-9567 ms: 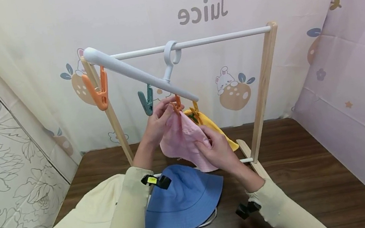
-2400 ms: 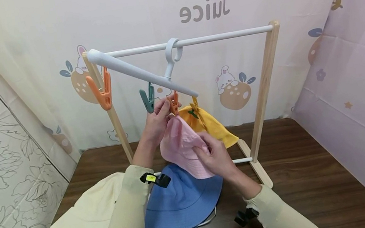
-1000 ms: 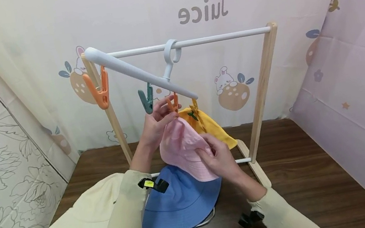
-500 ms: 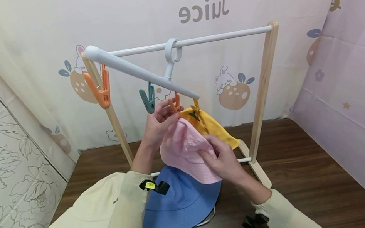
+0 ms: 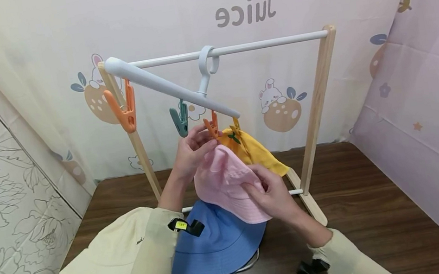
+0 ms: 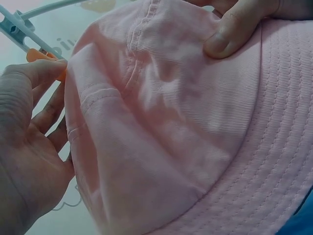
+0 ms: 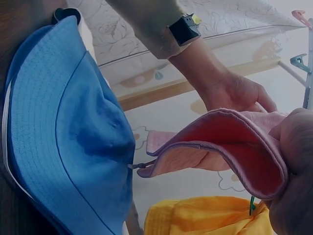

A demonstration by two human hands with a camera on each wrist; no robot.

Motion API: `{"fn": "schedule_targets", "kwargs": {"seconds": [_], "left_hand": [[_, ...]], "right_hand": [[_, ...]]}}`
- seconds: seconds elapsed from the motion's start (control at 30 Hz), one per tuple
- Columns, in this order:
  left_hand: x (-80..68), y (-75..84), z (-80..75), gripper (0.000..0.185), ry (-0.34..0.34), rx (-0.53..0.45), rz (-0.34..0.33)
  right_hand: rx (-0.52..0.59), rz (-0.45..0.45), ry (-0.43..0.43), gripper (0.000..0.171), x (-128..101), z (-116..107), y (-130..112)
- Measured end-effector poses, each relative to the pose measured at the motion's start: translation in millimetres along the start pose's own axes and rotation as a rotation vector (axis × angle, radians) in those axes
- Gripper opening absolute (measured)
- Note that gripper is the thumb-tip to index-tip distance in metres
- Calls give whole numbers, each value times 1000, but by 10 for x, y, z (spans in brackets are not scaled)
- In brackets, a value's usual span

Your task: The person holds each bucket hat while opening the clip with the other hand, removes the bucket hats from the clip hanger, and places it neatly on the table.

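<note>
A pink bucket hat (image 5: pixel 230 182) is held between both hands, just under an orange clothespin (image 5: pixel 212 126) on the pale blue hanger (image 5: pixel 157 82). My left hand (image 5: pixel 190 153) pinches the top of its crown, thumb in front and fingers behind, close to that clothespin. In the left wrist view the thumb tip lies at the crown's edge, beside the orange clothespin (image 6: pixel 41 55). My right hand (image 5: pixel 271 193) grips the hat's right side near the brim, thumb on the outside. The right wrist view shows the hat's open underside (image 7: pixel 230 132).
A yellow hat (image 5: pixel 255 150) hangs from a yellow clothespin (image 5: pixel 235 125) behind. Green (image 5: pixel 180 119) and orange (image 5: pixel 123 108) clothespins hang farther left. A blue bucket hat (image 5: pixel 218 249) and a cream one (image 5: pixel 110 255) lie on the table, before the wooden rack (image 5: pixel 318 109).
Since the earliest frame, the pink hat has come down from the orange clothespin, which overlapped its crown. Over the last second both hands and the hat have shifted slightly down and right.
</note>
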State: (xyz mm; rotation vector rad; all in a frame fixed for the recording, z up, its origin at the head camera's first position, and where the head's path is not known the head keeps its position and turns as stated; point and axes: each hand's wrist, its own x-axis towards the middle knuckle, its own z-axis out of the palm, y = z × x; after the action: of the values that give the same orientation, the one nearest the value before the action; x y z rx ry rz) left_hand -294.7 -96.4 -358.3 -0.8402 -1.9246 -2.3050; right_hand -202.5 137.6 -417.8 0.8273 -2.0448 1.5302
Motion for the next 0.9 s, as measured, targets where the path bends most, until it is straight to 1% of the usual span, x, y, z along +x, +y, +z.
{"fn": "schedule_targets", "kwargs": {"seconds": [0.2,0.4,0.57,0.77,0.9], "left_hand": [[-12,-28,1,54,1,8,-3],[-17,-80,-8,54,-22,14,7],[-46,-97,-6,54,-31,24,21],[-76,-104,-4,56,-42,34,16],[-94,-107,-1,57,-38,39,7]], "right_hand": [[3,-15,-10,32,-22,-43,2],[-4,-46,-21,33,-61,-87,40],[-18,-37,-47,34,-82,-141,31],[-63,-23,-57,37,-93,-222,5],[-65,-32,-66,37,-98,-245,15]]}}
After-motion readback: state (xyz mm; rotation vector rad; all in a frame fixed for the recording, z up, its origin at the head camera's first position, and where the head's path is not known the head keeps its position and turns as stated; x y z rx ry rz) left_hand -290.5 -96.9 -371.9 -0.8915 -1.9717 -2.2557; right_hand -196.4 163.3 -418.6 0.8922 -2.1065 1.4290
